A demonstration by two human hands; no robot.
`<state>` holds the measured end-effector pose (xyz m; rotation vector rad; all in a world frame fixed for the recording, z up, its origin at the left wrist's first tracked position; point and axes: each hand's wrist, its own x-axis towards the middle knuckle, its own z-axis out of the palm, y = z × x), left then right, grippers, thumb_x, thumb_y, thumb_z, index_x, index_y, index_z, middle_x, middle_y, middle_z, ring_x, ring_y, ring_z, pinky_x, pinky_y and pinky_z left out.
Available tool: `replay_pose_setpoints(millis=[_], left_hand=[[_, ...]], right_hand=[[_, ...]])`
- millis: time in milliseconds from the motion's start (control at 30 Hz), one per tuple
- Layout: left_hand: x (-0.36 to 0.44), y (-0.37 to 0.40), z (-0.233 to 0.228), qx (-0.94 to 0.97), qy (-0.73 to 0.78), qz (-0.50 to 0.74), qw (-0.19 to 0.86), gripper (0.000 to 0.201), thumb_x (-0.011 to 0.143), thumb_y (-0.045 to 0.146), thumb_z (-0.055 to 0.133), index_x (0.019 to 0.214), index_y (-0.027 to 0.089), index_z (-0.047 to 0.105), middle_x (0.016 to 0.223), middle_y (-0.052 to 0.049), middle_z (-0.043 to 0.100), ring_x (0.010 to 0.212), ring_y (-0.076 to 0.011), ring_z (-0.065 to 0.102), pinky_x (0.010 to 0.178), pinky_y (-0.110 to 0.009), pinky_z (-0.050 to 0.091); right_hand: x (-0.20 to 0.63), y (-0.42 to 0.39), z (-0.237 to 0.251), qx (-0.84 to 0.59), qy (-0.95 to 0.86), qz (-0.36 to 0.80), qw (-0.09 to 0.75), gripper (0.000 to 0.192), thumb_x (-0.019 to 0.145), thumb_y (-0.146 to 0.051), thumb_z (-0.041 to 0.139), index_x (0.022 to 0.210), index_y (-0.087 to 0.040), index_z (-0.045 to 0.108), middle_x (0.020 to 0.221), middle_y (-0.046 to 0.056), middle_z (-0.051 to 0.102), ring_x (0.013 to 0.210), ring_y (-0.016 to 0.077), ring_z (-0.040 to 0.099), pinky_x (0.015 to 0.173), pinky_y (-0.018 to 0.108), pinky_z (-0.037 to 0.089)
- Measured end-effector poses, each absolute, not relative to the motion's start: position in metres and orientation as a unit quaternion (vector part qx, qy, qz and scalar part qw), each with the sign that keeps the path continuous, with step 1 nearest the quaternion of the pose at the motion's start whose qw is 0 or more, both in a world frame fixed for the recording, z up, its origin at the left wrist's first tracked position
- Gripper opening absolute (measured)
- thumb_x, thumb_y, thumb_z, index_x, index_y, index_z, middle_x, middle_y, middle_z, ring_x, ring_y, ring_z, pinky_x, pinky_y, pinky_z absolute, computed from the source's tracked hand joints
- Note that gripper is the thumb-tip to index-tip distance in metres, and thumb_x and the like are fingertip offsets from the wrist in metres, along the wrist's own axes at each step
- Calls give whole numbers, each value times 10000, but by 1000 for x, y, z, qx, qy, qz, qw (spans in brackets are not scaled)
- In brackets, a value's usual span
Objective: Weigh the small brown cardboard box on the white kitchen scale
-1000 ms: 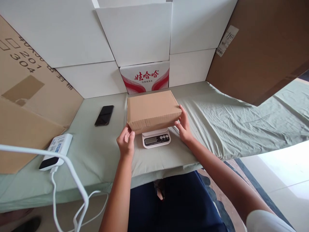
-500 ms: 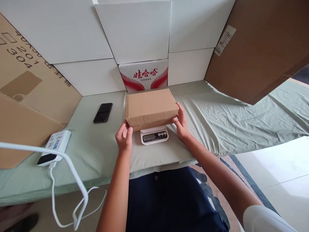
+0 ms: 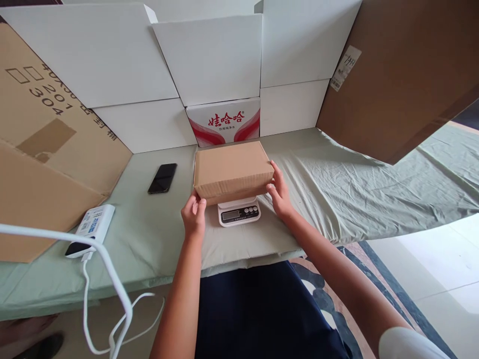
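A closed brown cardboard box (image 3: 232, 170) rests on a small white digital scale (image 3: 239, 213), whose display and buttons poke out below the box's near edge. My left hand (image 3: 194, 215) touches the box's near left corner with its fingertips. My right hand (image 3: 279, 192) is pressed against the box's right end. Both hands grip the box from either side. The scale stands on a pale green cloth (image 3: 337, 184) that covers the table.
A black phone (image 3: 162, 178) lies left of the box. A white power bank (image 3: 90, 230) with a white cable (image 3: 112, 279) sits at the near left. White and brown cardboard sheets (image 3: 112, 65) wall the back and sides; a red-printed carton (image 3: 224, 120) stands behind the box.
The box has shifted slightly left on the scale, with both hands moving along with it. The head camera has tilted a little.
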<state>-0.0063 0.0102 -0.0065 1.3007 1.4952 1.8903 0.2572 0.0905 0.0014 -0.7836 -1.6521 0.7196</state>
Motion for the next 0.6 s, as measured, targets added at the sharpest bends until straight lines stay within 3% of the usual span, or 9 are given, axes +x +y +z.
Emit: replay_pose_setpoints(millis=[167,333,500,600], left_hand=[[-12,24,15,480,513,688,184,575,840,630,681,1184,171,722,1147,-136,764,1205,-319,690,1040,-417,555],[-28,79,39,508,476,694,183,574,825,598,706,1210,173,674,1214,-141,747,1220,-306,680,1066,-426,529],[-35,126,11,460,496,696,242,567,754,597,757,1135,191,651,1205,-155,740,1267,-312,661,1104,-444,504],[-37,134,-9,440,511,691,261,543,752,581,758,1124,203,643,1217,-150,733,1279,-295,655,1114,-441,496]], right_hand=[[253,97,29,-301,-693,328,567,687,994,-670,472,1605,-386,341,1675,47,421,1494,349,474,1127,526,505],[229,147,51,-272,-680,328,597,698,988,-698,442,1594,-380,310,1635,39,465,1513,338,448,1232,569,394],[210,192,22,-317,-662,338,589,831,929,-810,401,1573,-287,349,1670,79,411,1579,332,338,1309,539,281],[209,198,6,-312,-673,356,568,816,941,-793,406,1569,-277,341,1649,94,448,1547,312,398,1296,512,316]])
